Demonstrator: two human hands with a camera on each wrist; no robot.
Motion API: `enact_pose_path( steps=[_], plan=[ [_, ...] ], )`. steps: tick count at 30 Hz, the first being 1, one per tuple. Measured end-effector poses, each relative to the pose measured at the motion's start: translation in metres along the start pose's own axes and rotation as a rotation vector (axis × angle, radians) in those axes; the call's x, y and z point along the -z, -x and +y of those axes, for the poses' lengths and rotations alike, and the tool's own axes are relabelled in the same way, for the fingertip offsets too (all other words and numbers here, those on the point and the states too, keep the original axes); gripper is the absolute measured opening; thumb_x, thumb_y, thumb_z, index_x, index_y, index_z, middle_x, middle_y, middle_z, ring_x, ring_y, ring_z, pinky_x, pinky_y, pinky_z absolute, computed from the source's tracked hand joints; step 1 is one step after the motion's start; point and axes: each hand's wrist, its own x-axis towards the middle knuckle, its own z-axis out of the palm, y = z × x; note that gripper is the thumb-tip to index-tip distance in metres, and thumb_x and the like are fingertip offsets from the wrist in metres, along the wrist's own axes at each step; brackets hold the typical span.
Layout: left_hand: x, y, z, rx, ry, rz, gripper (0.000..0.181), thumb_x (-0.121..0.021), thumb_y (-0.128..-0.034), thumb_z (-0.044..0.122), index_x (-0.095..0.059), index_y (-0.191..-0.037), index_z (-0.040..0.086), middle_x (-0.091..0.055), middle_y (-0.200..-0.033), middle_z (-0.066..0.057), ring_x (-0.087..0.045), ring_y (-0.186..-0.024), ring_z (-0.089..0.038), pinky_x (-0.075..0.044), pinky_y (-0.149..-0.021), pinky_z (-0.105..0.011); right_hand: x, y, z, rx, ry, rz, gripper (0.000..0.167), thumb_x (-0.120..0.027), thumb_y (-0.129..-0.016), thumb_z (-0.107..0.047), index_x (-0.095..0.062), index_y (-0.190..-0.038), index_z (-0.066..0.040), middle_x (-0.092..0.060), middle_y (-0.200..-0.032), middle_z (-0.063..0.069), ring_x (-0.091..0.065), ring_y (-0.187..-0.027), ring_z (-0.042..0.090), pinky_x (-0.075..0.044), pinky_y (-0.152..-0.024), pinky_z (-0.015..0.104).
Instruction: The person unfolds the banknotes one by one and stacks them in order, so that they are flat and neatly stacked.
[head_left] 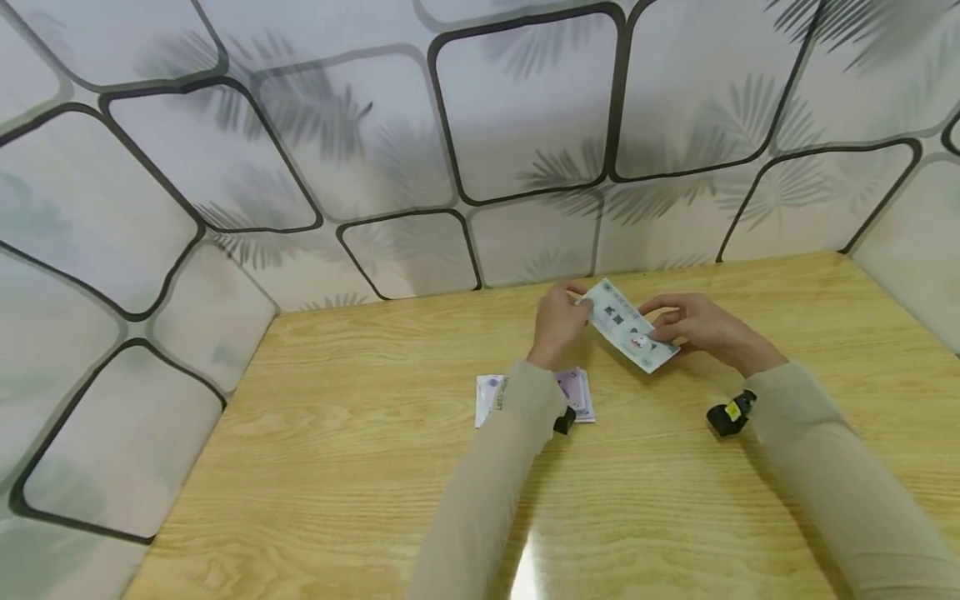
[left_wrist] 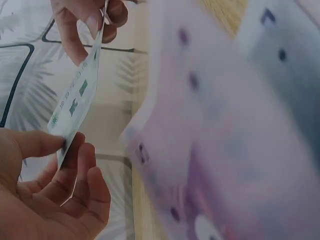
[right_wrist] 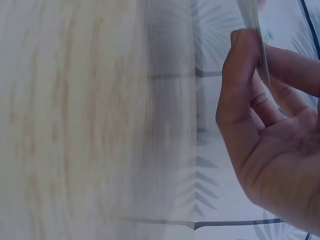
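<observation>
A pale green printed paper slip (head_left: 617, 321), like a banknote, is held slantwise above the table between both hands. My left hand (head_left: 558, 325) pinches its upper left end between thumb and fingers. At the lower right end my right hand (head_left: 697, 327) grips it. The left wrist view shows the slip (left_wrist: 80, 100) nearly edge-on and slightly bowed, with the left thumb on its face. In the right wrist view only its thin edge (right_wrist: 257, 37) appears at the right hand (right_wrist: 280, 135). Purple printed slips (head_left: 576, 392) lie under my left forearm, partly hidden by the sleeve.
The wooden table (head_left: 330, 467) runs back to a wall (head_left: 525, 108) patterned with dark outlines and leaves. A second patterned wall (head_left: 97, 250) stands along the left side. Black wrist cameras (head_left: 727, 418) hang below the sleeves. A blurred purple slip (left_wrist: 215, 125) fills the left wrist view's right side.
</observation>
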Motion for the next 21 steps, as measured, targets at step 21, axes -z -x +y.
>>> enact_pose_path(
  steps=[21],
  plan=[
    [0.037, 0.007, -0.018, 0.033, 0.304, -0.109, 0.030, -0.058, -0.0971, -0.008, -0.059, -0.127, -0.009, -0.057, -0.093, -0.010, -0.064, -0.074, -0.022, -0.063, -0.071, -0.039, 0.000, 0.005, -0.002, 0.076, -0.097, 0.042, 0.021, -0.057, -0.101, 0.002, -0.048, -0.116, 0.013, -0.062, -0.096, 0.008, -0.066, -0.078, 0.021, -0.062, -0.072, 0.036]
  ],
)
